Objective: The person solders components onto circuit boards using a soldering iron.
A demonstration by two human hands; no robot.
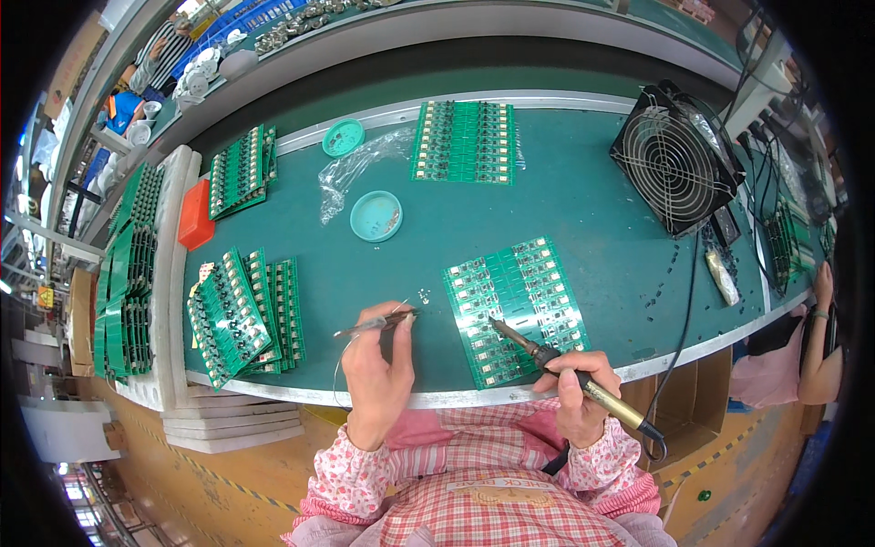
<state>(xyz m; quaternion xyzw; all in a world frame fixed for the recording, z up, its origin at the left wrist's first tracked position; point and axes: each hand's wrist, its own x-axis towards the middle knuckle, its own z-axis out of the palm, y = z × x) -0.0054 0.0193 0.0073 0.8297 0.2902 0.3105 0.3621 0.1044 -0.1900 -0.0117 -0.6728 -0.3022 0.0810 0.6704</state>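
Observation:
My right hand (pixel 581 397) grips a soldering iron (pixel 612 404) by its gold and black handle. The iron's tip meets a green circuit board panel (pixel 508 287), left of its middle; the panel lies flat near the front edge and carries rows of small parts. Left of the panel, my left hand (pixel 375 378) is closed on slim metal tweezers (pixel 363 326), which point right. A thin wire loops down beside that hand. Small pale bits (pixel 424 296) lie scattered on the table just beyond the tweezers' tip.
Stacks of circuit boards (pixel 239 314) lie at left, beside an orange box (pixel 195 215). Farther back are two turquoise dishes (pixel 376 216), clear plastic film (pixel 351 171) and another board panel (pixel 463 141). A black fan (pixel 676 162) stands back right; the iron's cord (pixel 685 328) crosses the front edge.

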